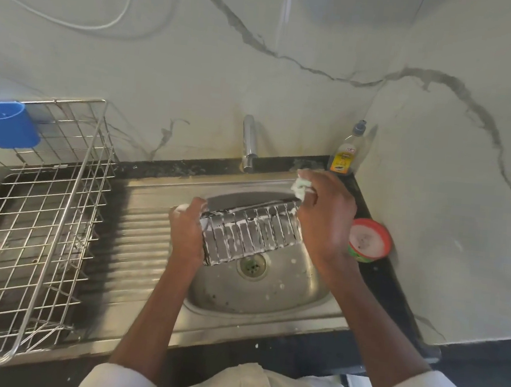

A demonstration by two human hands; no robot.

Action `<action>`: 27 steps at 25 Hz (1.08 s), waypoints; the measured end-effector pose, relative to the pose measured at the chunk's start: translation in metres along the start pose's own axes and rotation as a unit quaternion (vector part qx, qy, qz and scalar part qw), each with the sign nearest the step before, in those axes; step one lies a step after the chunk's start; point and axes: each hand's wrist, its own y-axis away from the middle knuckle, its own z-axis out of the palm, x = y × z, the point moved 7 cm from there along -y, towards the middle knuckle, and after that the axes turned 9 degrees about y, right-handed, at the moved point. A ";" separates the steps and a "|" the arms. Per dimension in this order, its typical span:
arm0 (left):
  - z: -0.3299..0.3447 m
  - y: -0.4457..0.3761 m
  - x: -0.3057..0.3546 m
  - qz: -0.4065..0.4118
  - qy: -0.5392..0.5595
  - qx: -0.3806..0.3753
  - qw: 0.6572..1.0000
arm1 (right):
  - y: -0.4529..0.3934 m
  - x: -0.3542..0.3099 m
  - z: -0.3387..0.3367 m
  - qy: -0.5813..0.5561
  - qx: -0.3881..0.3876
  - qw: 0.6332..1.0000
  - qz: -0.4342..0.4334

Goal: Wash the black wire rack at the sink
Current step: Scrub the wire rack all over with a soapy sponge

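Two hands [186, 230], one rack [251, 235].

1. A home kitchen: a steel sink [268, 307] with a ribbed drainboard is set in a dark counter [395, 288], centre frame.
2. A wire dish rack [41, 235] stands at left.
3. A tap [249, 142] and a dish-soap bottle [347, 152] stand against the marble-patterned wall [439, 148].

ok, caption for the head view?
Left hand holds soapy black rack over sink; right hand grips a sponge.
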 end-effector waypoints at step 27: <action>-0.010 -0.004 -0.081 -0.259 -0.056 0.005 0.964 | 0.079 0.015 0.114 -0.077 -0.491 0.866 -0.053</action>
